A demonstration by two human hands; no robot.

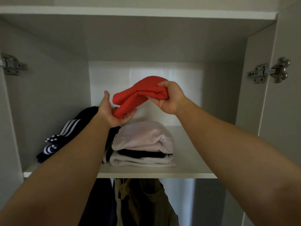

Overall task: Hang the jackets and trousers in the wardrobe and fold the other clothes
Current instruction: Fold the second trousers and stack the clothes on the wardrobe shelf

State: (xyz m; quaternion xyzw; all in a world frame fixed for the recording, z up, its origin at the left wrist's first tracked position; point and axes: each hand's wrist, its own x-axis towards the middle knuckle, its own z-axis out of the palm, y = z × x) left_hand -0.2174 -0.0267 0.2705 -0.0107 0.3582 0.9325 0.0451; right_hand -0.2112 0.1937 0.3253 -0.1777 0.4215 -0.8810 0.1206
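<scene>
Folding progress: to my judgement much is done, since folded pieces lie on the shelf (192, 162) and clothes hang under it; only the red garment is not yet put down.
Left hinge (13, 64): metal, on the wardrobe side, well apart from the work.
Dark striped garment (65, 132): lies on the left part of the shelf, looser than the stack; if it needs a neater fold, I cannot tell.
Left grip (114, 111): palm up, fingers open under the lower end of the red garment, supporting it.
Red garment (138, 95): folded into a thick bundle, held in the air between both grips, above the stack.
Folded stack (143, 144): pale piece on top, dark one in the middle, pale one under; it sits mid-shelf.
Hanging clothes (141, 201): dark and olive pieces below the shelf; if all jackets and trousers are there, I cannot tell.
Right grip (169, 97): fingers curled closed on the upper end of the red garment.
Right hinge (268, 70): on the wardrobe's right side.
In the way: nothing lies between garment and stack; the soft stack may lean, I think.
</scene>
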